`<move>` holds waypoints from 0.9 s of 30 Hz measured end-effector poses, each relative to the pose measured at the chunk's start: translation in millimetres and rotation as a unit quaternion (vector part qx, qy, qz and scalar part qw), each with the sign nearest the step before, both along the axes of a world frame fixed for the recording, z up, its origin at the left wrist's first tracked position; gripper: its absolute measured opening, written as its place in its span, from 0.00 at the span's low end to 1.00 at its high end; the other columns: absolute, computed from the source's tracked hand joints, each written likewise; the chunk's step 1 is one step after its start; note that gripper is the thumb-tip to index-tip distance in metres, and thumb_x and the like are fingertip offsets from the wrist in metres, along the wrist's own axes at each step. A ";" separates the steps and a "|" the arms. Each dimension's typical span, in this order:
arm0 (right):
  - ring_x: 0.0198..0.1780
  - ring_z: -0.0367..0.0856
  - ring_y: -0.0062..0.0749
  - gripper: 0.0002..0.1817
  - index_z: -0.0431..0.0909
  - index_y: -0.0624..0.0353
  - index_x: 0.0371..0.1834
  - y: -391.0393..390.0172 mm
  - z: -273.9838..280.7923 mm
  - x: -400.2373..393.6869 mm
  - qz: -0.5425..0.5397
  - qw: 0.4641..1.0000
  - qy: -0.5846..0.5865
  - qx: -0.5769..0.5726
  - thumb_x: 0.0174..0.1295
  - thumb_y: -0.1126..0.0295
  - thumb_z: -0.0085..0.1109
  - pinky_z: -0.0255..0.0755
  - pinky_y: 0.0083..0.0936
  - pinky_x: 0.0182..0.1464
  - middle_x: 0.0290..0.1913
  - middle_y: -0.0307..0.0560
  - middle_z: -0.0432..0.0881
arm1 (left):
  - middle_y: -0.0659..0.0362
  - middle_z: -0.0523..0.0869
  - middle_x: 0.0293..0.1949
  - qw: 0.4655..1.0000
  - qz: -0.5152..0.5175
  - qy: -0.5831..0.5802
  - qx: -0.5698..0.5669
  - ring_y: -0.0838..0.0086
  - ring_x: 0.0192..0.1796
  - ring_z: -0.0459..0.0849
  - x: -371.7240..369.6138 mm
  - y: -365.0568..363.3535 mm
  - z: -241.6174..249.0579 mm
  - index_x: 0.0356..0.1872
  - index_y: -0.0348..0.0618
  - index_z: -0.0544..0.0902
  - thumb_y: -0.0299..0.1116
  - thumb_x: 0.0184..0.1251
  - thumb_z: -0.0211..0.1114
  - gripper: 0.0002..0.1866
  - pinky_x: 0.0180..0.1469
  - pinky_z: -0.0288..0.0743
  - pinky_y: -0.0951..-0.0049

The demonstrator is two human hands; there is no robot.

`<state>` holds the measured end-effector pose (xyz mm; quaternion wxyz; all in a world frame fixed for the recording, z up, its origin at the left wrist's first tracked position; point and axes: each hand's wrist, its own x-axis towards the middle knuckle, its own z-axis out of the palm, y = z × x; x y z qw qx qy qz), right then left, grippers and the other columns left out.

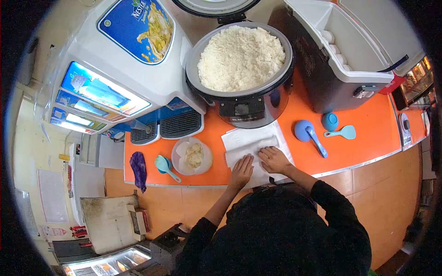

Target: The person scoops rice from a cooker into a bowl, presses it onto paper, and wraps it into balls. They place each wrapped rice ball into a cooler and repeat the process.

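On the orange counter, white paper lies in front of the rice cooker, with a folded piece under both palms. My left hand rests on its left part, fingers stretched out. Just to the right, my right hand lies on the same paper with its fingers spread. The open rice cooker is heaped with white rice. Left of the paper stands a tub holding some rice on white lining. Beside it, a light blue scoop rests on a small blue bowl.
A drink dispenser stands at the left. An open cooler holding white rolls is back right. Right of the paper are a blue bowl with a blue spoon, a teal cup and a rice paddle. A purple cloth lies far left.
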<state>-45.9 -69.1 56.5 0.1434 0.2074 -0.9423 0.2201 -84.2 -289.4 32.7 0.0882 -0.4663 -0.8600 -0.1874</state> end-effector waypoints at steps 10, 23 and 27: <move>0.50 0.78 0.45 0.20 0.75 0.59 0.49 7.0 -29.1 -6.8 -0.140 0.986 -0.087 0.007 0.51 0.73 0.61 0.72 0.35 0.53 0.45 0.50 0.82 | 0.53 0.82 0.35 0.976 0.078 -0.159 0.127 0.53 0.44 0.81 -39.0 -16.8 -14.2 0.46 0.42 0.76 0.19 0.58 0.60 0.15 0.45 0.75 0.58; 0.43 0.83 0.38 0.13 0.81 0.59 0.37 -16.5 -15.8 -48.9 -0.121 0.973 -0.147 0.131 0.46 0.71 0.63 0.82 0.35 0.39 0.45 0.49 0.81 | 0.54 0.82 0.36 0.974 0.154 -0.009 -0.166 0.60 0.41 0.83 -48.6 21.7 3.3 0.41 0.38 0.80 0.30 0.57 0.64 0.11 0.46 0.79 0.60; 0.45 0.80 0.42 0.18 0.79 0.67 0.43 -26.8 -42.9 -11.7 -0.144 0.982 -0.095 0.073 0.47 0.72 0.60 0.81 0.35 0.45 0.46 0.53 0.78 | 0.50 0.82 0.44 0.976 0.175 -0.051 -0.119 0.58 0.49 0.81 -14.4 13.3 -1.5 0.50 0.34 0.78 0.31 0.63 0.60 0.16 0.52 0.76 0.58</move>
